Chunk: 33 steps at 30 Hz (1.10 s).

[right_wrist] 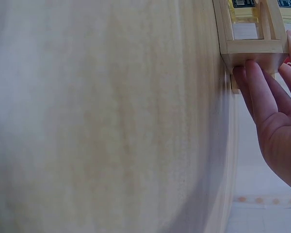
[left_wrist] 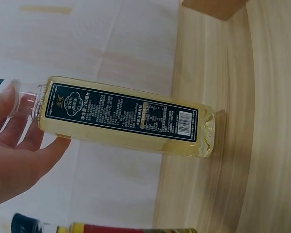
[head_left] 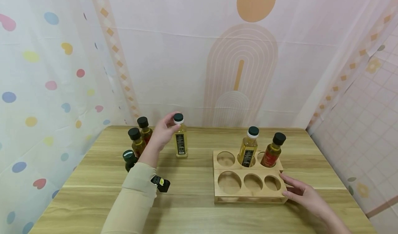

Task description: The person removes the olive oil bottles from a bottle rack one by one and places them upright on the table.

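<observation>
My left hand point(head_left: 163, 132) grips the neck of a clear oil bottle point(head_left: 181, 142), just under its dark green cap. The bottle is upright, with pale yellow oil and a dark label point(left_wrist: 121, 112); whether its base touches the table I cannot tell. At the right, my right hand point(head_left: 306, 196) holds the right end of a two-tier wooden bottle rack point(head_left: 231, 192), fingertips against its side panel point(right_wrist: 257, 60). In the rack's back row stand a similar oil bottle point(head_left: 248, 147) in the middle hole and a black-capped, red-labelled bottle point(head_left: 272, 150) in the right one.
Left of my left forearm stand two black-capped bottles point(head_left: 136, 142) point(head_left: 144, 128) and a dark green-capped bottle point(head_left: 129, 159), partly hidden. The wooden table point(head_left: 189, 213) ends at a patterned curtain point(head_left: 174, 71). The rack's back-left hole and front holes hold no bottles.
</observation>
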Motion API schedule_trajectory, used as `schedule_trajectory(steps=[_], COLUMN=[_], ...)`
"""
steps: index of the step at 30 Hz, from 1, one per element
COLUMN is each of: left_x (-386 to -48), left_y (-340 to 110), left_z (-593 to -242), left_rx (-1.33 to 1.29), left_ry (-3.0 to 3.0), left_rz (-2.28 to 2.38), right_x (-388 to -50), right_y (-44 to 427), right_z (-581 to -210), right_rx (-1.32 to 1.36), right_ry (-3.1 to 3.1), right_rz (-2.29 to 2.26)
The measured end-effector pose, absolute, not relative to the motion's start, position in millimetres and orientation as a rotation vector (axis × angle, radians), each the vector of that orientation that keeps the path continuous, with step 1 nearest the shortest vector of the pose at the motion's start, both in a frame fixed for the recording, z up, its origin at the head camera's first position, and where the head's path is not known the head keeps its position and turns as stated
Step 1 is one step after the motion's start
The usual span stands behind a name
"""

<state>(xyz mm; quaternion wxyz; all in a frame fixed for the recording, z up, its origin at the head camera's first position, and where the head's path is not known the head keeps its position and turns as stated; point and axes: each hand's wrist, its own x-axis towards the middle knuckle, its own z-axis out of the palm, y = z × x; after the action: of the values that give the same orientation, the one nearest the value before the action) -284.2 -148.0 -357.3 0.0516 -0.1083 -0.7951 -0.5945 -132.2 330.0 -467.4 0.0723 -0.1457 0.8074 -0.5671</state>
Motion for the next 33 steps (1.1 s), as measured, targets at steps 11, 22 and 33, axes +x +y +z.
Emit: schedule_trajectory(steps=[11,22,33], left_x=[-291.1,-294.1,-292.3], left_y=[-168.1,-175.7,-182.7], left_z=[-364.5,-368.1,-367.5], left_rx=[-0.259,-0.248,-0.237], left_ry=[-2.442,-2.434,-2.450], left_rz=[-1.763,-1.779,-1.744], right_x=[-132.3,-132.5,-131.3], right_y=[329.1,329.3,329.7], right_z=[-467.6,-467.3,-466.9], right_rx=[-0.411,-0.416,-0.429], right_ry=[2.437,2.442,2.413], right_rz=[-1.708,-1.701,-1.711])
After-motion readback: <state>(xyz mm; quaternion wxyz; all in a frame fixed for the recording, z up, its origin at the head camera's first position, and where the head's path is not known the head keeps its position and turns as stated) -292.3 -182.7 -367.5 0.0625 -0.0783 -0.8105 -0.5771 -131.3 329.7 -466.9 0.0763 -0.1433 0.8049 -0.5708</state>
